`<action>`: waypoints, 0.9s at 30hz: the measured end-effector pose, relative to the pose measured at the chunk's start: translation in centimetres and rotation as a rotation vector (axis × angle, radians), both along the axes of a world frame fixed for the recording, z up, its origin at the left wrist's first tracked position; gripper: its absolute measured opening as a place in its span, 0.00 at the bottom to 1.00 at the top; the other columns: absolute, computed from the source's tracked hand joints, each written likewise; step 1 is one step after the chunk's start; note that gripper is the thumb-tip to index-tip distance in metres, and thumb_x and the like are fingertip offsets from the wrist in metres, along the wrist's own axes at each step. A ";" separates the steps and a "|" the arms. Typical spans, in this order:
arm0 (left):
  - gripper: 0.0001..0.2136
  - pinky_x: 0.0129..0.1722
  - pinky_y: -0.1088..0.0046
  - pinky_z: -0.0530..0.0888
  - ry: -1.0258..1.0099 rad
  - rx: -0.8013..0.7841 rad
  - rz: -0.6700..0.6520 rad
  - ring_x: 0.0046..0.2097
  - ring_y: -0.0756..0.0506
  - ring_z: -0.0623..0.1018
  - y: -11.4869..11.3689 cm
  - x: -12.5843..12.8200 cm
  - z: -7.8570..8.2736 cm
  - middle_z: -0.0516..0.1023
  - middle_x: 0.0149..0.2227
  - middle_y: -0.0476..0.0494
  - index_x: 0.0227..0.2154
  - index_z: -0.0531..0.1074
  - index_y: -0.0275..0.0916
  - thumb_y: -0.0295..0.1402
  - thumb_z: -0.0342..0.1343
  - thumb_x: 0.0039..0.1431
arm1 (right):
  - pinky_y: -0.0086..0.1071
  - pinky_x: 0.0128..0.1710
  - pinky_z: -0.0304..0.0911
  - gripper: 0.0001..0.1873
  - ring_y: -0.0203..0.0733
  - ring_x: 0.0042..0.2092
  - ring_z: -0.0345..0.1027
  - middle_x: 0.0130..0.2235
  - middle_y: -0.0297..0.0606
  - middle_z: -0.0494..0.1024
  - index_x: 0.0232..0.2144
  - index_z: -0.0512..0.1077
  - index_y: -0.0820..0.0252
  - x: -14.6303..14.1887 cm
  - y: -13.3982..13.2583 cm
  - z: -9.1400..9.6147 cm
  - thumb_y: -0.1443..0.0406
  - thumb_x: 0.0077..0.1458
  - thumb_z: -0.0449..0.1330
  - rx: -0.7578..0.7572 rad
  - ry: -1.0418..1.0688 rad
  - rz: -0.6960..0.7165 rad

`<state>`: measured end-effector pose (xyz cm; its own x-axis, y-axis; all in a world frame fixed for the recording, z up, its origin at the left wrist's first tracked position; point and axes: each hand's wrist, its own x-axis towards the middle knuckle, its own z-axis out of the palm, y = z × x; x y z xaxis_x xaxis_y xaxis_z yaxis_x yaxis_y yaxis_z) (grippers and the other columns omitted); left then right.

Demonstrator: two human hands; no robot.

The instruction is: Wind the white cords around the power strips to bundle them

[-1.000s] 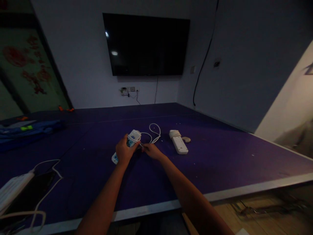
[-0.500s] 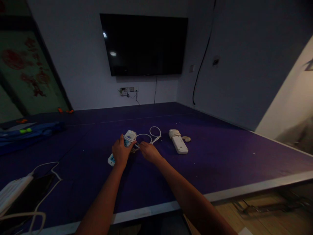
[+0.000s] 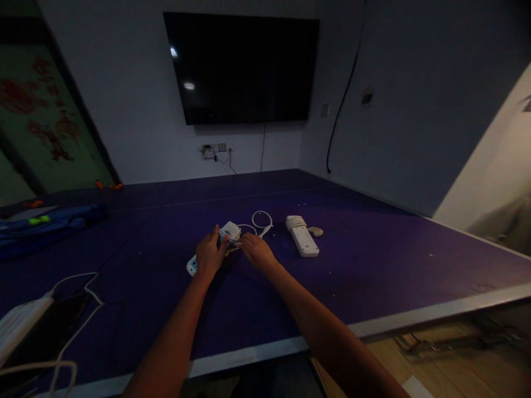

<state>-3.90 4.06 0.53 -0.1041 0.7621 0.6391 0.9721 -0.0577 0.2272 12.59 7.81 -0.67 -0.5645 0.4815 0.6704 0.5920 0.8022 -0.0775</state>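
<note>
My left hand [image 3: 209, 255] is wrapped round a white power strip [image 3: 228, 231] with blue sockets, pressing it close to the purple table [image 3: 373, 276]. Its white cord [image 3: 260, 222] loops away behind the hands. My right hand [image 3: 257, 251] is closed on the cord right beside the strip's far end. The dim light hides the fingertips' exact grip.
A second white power strip [image 3: 302, 239] with its cord wound up lies to the right, a small pale object [image 3: 317, 231] beside it. Another strip [image 3: 19, 323] with loose cord and a dark slab [image 3: 50, 331] sit at the near left. Blue fabric [image 3: 45, 226] lies far left.
Both hands have lowered the strip toward the table and drawn closer together. More cord is gathered at the strip, so the loose loop looks smaller.
</note>
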 end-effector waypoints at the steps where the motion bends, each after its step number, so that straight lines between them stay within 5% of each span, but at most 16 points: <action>1: 0.30 0.40 0.65 0.69 0.002 -0.004 0.003 0.41 0.40 0.75 0.1 0.0 -0.1 0.76 0.38 0.33 0.57 0.61 0.31 0.49 0.34 0.61 | 0.33 0.39 0.62 0.10 0.41 0.38 0.67 0.37 0.44 0.73 0.36 0.72 0.63 0.1 0.0 0.0 0.67 0.60 0.50 0.003 0.009 -0.006; 9: 0.29 0.38 0.67 0.68 0.092 -0.017 -0.023 0.40 0.41 0.75 0.1 0.2 -0.2 0.76 0.38 0.35 0.58 0.58 0.34 0.48 0.35 0.62 | 0.31 0.37 0.60 0.08 0.41 0.37 0.68 0.36 0.43 0.75 0.34 0.72 0.60 0.5 0.0 0.0 0.64 0.58 0.54 -0.023 0.110 0.033; 15: 0.26 0.40 0.66 0.68 0.099 -0.074 -0.134 0.40 0.42 0.75 0.1 0.2 0.0 0.75 0.39 0.36 0.58 0.59 0.36 0.41 0.28 0.64 | 0.29 0.33 0.59 0.09 0.39 0.34 0.67 0.31 0.37 0.73 0.31 0.71 0.59 1.2 0.1 0.6 0.63 0.46 0.65 -0.169 0.384 0.026; 21: 0.42 0.43 0.64 0.67 0.179 -0.100 -0.241 0.45 0.38 0.73 0.0 0.0 -0.2 0.73 0.44 0.33 0.59 0.55 0.35 0.61 0.47 0.47 | 0.27 0.28 0.57 0.14 0.36 0.28 0.63 0.25 0.32 0.70 0.23 0.69 0.59 1.5 0.3 1.7 0.63 0.33 0.69 -0.310 0.546 0.088; 27: 0.40 0.42 0.65 0.68 0.169 -0.080 -0.277 0.41 0.40 0.75 0.1 0.2 -0.6 0.75 0.39 0.37 0.59 0.56 0.37 0.57 0.52 0.48 | 0.27 0.29 0.56 0.13 0.35 0.29 0.61 0.24 0.30 0.69 0.20 0.67 0.60 1.6 0.0 2.4 0.65 0.33 0.69 -0.315 0.526 0.224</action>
